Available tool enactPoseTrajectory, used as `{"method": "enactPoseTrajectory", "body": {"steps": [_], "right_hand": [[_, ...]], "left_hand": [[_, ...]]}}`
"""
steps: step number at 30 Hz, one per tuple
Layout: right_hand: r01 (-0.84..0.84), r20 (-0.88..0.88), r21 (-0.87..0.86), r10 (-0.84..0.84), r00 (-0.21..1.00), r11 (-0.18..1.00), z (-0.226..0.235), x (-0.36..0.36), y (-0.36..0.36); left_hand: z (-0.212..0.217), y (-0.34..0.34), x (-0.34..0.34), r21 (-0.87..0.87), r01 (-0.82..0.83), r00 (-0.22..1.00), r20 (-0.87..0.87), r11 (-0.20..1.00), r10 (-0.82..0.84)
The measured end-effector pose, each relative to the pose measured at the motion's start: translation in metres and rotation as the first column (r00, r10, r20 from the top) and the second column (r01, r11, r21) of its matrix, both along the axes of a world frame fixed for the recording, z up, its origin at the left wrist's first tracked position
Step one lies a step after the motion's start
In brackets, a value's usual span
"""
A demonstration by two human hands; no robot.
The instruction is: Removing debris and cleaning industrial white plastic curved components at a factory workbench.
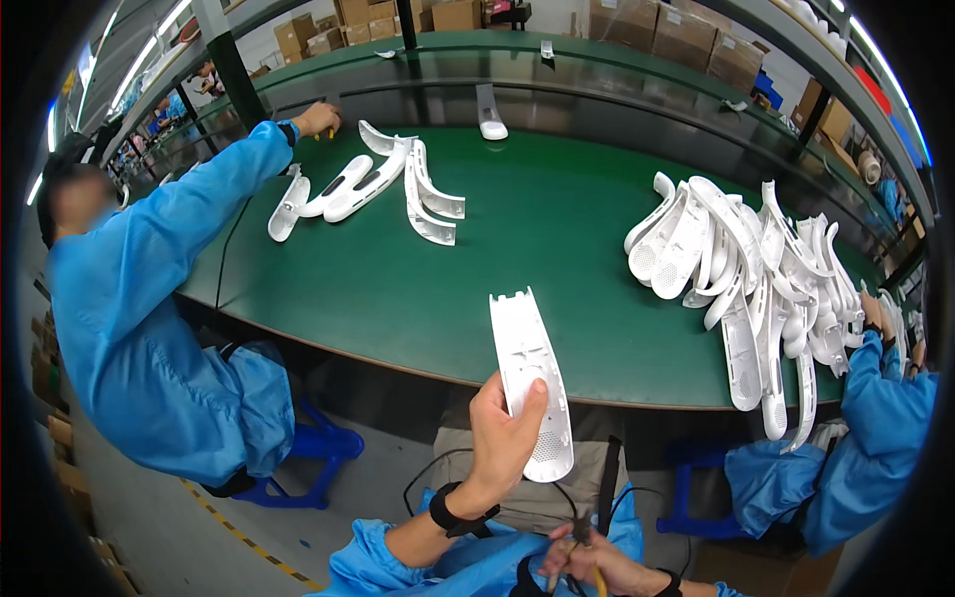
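Note:
My left hand grips a long white plastic shell with the thumb lying on its inner face. Ribs and a notched end show at the top of the shell, and a patch of small holes near its rounded lower end. It is held up in front of the bench's near edge. Low in the picture, close to my body, my right hand is closed around a small hand tool with yellow handles, which looks like nippers. Its dark head points up below the shell, apart from it.
The green workbench bears a heap of white shells at right and several more at far left. One shell leans at the back. A co-worker in blue reaches over the left side; another sits at right.

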State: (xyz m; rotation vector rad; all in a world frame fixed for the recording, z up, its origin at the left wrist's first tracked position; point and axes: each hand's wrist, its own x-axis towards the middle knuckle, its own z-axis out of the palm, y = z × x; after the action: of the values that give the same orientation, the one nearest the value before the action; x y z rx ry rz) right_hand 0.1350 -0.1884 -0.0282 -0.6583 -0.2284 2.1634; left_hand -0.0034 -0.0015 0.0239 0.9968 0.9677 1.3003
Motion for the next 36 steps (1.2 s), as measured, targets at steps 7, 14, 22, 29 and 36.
{"method": "enactPoseTrajectory", "body": {"steps": [7,14,22,29,36], "right_hand": [[-0.227,0.531,0.211,0.084,0.843,0.951,0.058,0.007,-0.003],[-0.611,0.978,0.199,-0.112,0.178,0.766,0.124,0.052,0.082],[-0.825,0.407,0.154,-0.796,-0.448,0.543,0.133,0.040,0.124],[-0.808,0.373,0.196,-0.805,-0.462,0.555,0.107,0.031,0.117],[-0.791,0.387,0.160,-0.775,-0.499,0.590,0.105,0.022,0.116]], "left_hand": [[-0.006,0.006,-0.004,0.029,-0.003,0.995,-0.104,1.000,0.006],[-0.009,-0.005,-0.007,0.222,-0.008,0.852,-0.508,0.975,0.123],[-0.009,-0.010,0.001,0.223,0.040,0.793,-0.601,0.974,0.105],[-0.011,-0.010,0.006,0.297,0.039,0.789,-0.595,0.954,0.152],[-0.010,-0.011,0.005,0.317,0.026,0.771,-0.610,0.948,0.182]]}}
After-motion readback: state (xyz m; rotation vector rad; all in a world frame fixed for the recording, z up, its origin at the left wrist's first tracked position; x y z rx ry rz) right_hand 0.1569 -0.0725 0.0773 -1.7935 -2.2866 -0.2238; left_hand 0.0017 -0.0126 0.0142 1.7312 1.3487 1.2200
